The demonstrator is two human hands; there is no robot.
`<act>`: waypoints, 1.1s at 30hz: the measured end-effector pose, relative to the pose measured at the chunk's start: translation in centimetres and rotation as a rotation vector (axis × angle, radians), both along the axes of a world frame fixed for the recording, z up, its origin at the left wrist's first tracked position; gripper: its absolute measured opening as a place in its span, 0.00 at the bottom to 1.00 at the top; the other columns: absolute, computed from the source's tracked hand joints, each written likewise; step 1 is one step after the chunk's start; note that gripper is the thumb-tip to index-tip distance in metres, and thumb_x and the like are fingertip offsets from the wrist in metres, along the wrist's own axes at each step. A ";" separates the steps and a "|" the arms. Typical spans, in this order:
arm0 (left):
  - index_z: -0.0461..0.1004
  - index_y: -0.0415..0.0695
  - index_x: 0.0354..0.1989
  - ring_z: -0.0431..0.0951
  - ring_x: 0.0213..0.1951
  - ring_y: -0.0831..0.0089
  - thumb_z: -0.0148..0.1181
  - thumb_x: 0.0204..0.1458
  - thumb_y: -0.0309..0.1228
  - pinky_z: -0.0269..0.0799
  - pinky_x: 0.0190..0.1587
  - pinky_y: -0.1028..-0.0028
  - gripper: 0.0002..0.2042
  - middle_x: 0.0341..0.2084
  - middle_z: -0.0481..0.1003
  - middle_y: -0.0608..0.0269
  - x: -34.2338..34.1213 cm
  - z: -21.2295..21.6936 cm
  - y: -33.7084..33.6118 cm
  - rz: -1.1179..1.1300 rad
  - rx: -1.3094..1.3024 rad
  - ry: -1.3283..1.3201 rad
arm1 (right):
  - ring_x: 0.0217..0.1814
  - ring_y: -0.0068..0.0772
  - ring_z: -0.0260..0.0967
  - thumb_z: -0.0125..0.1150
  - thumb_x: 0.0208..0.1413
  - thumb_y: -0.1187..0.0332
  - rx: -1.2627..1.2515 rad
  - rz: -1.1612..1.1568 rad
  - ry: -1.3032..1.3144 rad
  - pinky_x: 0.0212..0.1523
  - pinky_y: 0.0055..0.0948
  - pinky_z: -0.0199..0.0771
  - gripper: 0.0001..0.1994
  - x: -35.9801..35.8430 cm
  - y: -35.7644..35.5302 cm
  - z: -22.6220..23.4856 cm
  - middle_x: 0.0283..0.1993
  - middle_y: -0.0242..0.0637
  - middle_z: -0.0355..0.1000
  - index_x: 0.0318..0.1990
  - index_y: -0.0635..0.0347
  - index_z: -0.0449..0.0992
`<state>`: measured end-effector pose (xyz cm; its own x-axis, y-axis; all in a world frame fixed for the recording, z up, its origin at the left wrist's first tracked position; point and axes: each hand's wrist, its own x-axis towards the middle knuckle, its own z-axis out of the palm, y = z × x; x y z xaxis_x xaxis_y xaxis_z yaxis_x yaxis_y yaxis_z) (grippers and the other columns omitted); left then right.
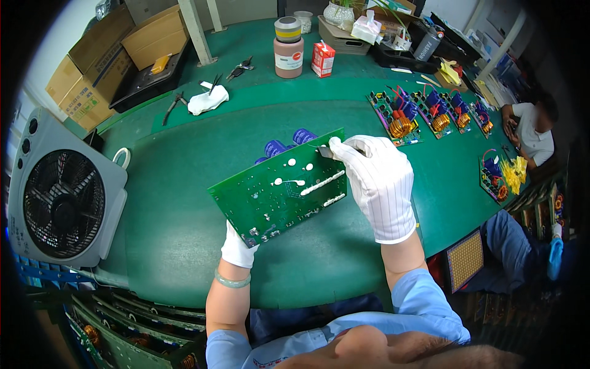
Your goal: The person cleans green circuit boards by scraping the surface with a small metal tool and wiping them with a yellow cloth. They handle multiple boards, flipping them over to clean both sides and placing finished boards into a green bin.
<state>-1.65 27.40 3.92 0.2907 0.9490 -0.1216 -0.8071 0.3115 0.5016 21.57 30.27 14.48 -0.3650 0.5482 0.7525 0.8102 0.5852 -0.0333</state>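
Note:
A green circuit board (276,195) is held tilted above the table, its underside facing me, with white blobs and strips on it. Blue cylindrical capacitors (275,147) stick out behind its far edge. My left hand (238,247), in a white glove, grips the board from its lower left; the fingers are hidden behind it. At the board's upper right corner is my right hand (378,181), in a white striped glove, closed in a pinch. A small flat grey blade-like piece (326,152) shows at its fingertips against the board.
Several circuit boards with copper coils (402,126) stand at the right. A grey fan (64,203) stands at the left. Farther back are a pink jar (289,58), a red carton (322,59), a white cloth (208,100) and pliers (174,107). Another person (531,132) sits at the far right.

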 end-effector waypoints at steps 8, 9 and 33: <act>0.60 0.43 0.68 0.74 0.58 0.52 0.35 0.69 0.46 0.77 0.56 0.51 0.26 0.62 0.67 0.47 -0.2 -0.7 0.1 -0.035 0.029 -0.059 | 0.36 0.36 0.75 0.67 0.39 0.80 0.009 0.001 0.008 0.35 0.30 0.76 0.21 0.0 0.2 0.0 0.35 0.35 0.77 0.45 0.53 0.82; 0.60 0.42 0.67 0.74 0.58 0.52 0.35 0.69 0.46 0.77 0.56 0.51 0.26 0.62 0.67 0.47 -0.2 -0.7 0.2 -0.044 0.028 -0.064 | 0.36 0.36 0.75 0.66 0.40 0.79 0.014 0.008 0.024 0.34 0.31 0.75 0.21 0.2 0.4 -0.3 0.36 0.34 0.76 0.46 0.53 0.82; 0.61 0.44 0.67 0.74 0.59 0.53 0.37 0.69 0.45 0.76 0.56 0.50 0.25 0.62 0.67 0.50 0.3 0.5 0.2 -0.006 0.009 -0.006 | 0.35 0.36 0.76 0.68 0.38 0.82 0.018 0.021 0.013 0.35 0.29 0.76 0.21 0.0 0.4 -0.1 0.34 0.35 0.77 0.44 0.53 0.83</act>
<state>-1.39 27.58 4.43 0.2975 0.9483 -0.1109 -0.8081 0.3120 0.4997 21.58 30.65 14.37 -0.3660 0.5269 0.7671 0.7975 0.6024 -0.0333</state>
